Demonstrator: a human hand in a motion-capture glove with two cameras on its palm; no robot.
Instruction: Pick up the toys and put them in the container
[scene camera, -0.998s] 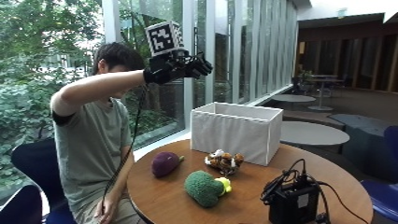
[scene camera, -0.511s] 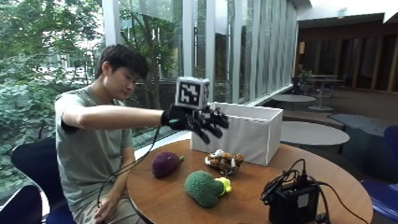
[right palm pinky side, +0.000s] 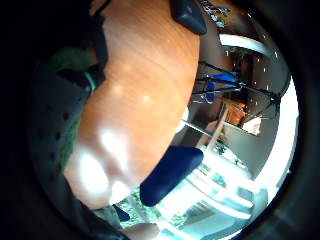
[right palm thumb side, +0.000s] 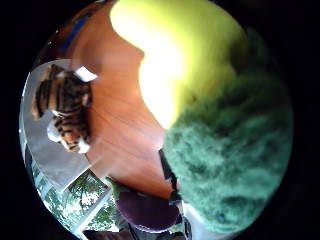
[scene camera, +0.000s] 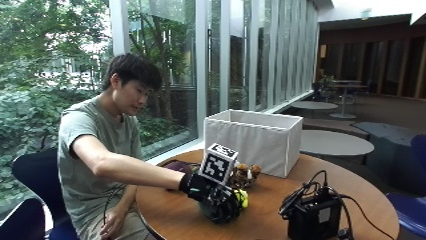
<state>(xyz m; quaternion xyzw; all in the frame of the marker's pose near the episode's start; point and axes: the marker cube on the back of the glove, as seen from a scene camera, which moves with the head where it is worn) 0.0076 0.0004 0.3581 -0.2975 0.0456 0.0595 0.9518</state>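
While the round wooden table (scene camera: 266, 210) carries everything, white fabric box (scene camera: 253, 140) stands at its far side. Gloved right hand (scene camera: 206, 192) lies over green-yellow plush (scene camera: 229, 207) near front edge; fingers hidden, grip can't tell. Tiger toy (scene camera: 245, 175) & purple plush (right palm thumb side: 147, 210) lie nearby.

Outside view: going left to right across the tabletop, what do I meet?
Purple plush toy → black-gloved right hand on the green-and-yellow plush broccoli → white fabric box → black device with cables.
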